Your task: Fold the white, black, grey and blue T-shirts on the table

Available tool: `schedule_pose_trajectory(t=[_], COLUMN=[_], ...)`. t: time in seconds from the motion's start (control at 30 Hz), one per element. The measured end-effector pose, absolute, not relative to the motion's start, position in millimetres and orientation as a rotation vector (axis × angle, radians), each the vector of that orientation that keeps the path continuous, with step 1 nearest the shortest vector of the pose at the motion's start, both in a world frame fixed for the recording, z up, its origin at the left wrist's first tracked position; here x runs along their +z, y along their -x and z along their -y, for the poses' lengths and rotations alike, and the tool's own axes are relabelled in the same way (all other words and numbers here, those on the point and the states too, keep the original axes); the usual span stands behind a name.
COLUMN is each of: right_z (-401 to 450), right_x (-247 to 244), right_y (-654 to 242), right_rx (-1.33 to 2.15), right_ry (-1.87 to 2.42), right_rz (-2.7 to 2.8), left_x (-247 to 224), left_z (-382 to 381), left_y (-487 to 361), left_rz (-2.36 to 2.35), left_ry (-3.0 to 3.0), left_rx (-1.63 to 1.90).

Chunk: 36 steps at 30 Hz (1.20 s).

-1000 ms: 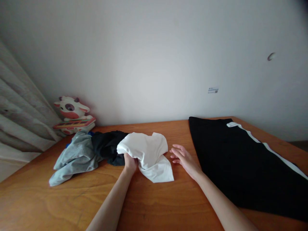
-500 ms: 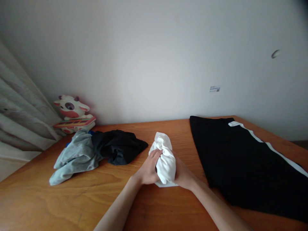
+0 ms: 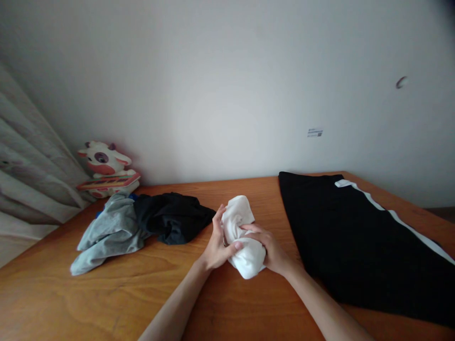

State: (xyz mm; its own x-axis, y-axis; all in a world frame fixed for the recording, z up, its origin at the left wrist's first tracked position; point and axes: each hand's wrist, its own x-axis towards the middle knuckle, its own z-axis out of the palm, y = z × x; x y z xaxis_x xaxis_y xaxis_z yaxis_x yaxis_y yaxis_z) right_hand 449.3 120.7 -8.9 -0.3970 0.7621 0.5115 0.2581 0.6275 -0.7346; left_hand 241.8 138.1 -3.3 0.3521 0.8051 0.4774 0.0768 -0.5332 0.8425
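A bunched white cloth (image 3: 248, 260), its exact kind not clear, is between my two hands above the middle of the wooden table. My left hand (image 3: 217, 244) grips its left side, with the thumb over the front and the fingers along the far edge. From the right, my right hand (image 3: 268, 246) wraps round it, fingers lying across the twisted middle. Part of the cloth is hidden under my palms. Left of my hands lies a crumpled black garment (image 3: 174, 215), and to their right a black garment with a white stripe (image 3: 341, 246) is spread flat.
A grey garment (image 3: 113, 229) lies crumpled against the black one at the left. Behind it stands a toy cow with a keyboard (image 3: 106, 166). A curtain (image 3: 31, 156) hangs at the left edge, and a pale wall (image 3: 227, 94) rises behind the wooden table (image 3: 142, 298).
My left thumb has come round to the front of the white cloth and the left fingers have straightened. My right fingers now lie over its middle. The cloth has turned slightly.
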Motion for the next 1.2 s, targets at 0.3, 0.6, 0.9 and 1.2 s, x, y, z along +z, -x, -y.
schedule_pose_trajectory(t=[0.3, 0.6, 0.9, 1.2], right_z=[-115, -143, -146, -143], right_x=[-5, -30, -26, -11], right_y=[-449, -481, -521, -517], right_rx=[0.624, 0.343, -0.252, -0.074], right_ry=[0.815, 1.378, 2.253, 2.169], right_rz=[2.013, 1.966, 1.509, 1.537], left_x=[12, 12, 8, 19], left_z=[-142, -143, -163, -185], left_y=[-231, -239, -216, -177], left_rz=[-0.859, -1.094, -1.622, -1.772], left_ry=[-2.134, -2.138, -1.837, -0.691], left_rx=[0.796, 1.079, 1.659, 2.059])
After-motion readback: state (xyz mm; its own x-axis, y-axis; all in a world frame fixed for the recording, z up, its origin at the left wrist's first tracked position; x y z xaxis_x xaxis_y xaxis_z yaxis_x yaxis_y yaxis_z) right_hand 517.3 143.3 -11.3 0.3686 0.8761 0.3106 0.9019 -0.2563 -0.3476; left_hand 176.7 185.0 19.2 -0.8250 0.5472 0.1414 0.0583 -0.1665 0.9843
